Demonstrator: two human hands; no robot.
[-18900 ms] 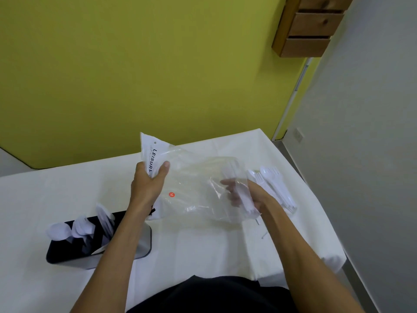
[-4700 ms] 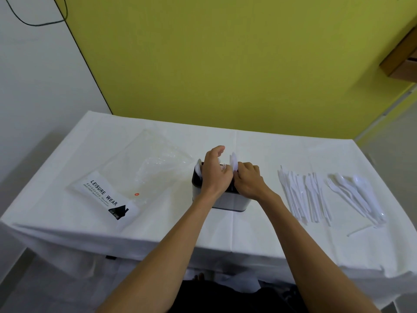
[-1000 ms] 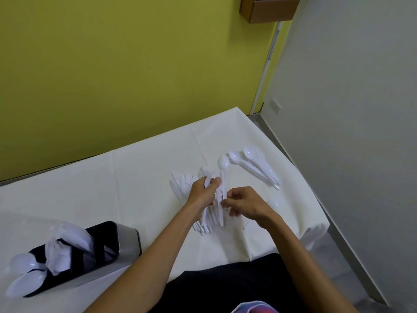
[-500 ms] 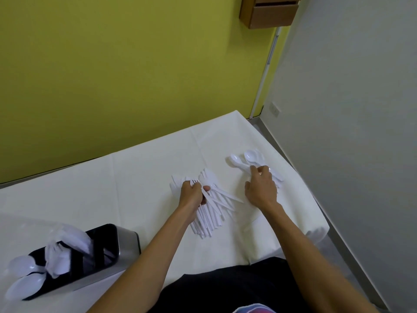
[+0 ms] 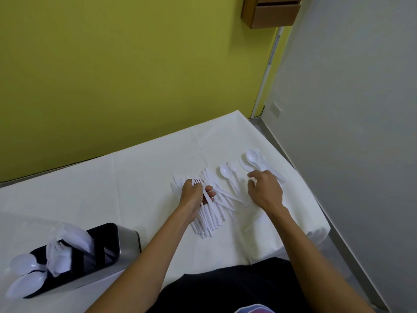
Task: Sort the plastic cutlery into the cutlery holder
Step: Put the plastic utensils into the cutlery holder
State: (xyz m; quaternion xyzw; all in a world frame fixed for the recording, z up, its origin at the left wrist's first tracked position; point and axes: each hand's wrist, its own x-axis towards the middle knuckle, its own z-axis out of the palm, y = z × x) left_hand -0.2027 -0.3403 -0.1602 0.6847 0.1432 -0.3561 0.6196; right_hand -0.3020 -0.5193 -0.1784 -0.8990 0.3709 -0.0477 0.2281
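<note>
My left hand [image 5: 194, 196] is curled around a bundle of white plastic cutlery [image 5: 208, 219] that lies on the counter [image 5: 140, 177], right of its middle. Fork tines show above my knuckles and point toward the far edge. The handles fan out toward the near edge, so the bundle's long axis runs far to near.

My right hand [image 5: 266, 192] rests, fingers bent, on the handles of the loose spoons [image 5: 252, 157] by the right edge. I cannot tell whether it grips one. Their bowls face up and point to the far edge, and the handles slant toward the right edge. A single spoon [image 5: 225, 171] lies between my hands, with its bowl also toward the far edge.

The black cutlery holder [image 5: 126, 242], with a steel side, stands at the near left. Stored spoons [image 5: 24, 265] lean out of it, bowls toward the left edge.
</note>
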